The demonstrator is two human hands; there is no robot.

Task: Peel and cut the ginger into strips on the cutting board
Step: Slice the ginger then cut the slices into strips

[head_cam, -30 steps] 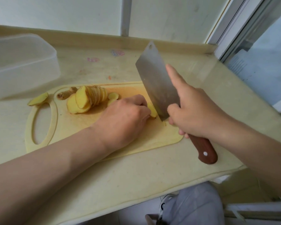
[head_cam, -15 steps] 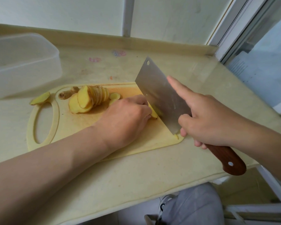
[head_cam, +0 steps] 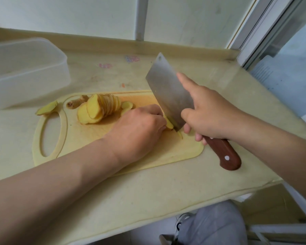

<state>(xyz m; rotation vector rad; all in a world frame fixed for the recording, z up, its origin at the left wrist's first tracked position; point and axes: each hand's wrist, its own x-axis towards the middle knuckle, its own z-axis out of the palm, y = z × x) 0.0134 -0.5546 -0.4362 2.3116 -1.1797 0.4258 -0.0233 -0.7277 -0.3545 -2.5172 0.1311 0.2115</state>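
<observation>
On the cutting board point(head_cam: 166, 152), right end: left hand point(head_cam: 140, 128) curled down over a small piece of ginger point(head_cam: 169, 124), knuckles against the flat of the cleaver point(head_cam: 168, 91). Right hand point(head_cam: 210, 112) wrapped round the wooden handle point(head_cam: 224, 154), index finger straight along the blade. Hands close together, with only the blade between them.

Change: half a second ago the cleaver was drawn back toward the board's near edge, clear of the ginger. Now it's reset, heel down right beside the piece. One thin strip point(head_cam: 180, 134) lies just beside the edge. Reads as one stroke done, next lined up.

Status, my guess: peeling and slicing finished, strip cutting barely started. Fanned stack of slices point(head_cam: 99, 108) waits mid-board, apart from both hands, knobbly offcut point(head_cam: 76, 102) behind it. One loose slice point(head_cam: 47, 108) at the far left corner, on or just off the board, can't tell. Plastic tub point(head_cam: 25, 71) on the surface point(head_cam: 148, 191) behind.

Risk: small piece, fingertips hidden, close to the edge.
</observation>
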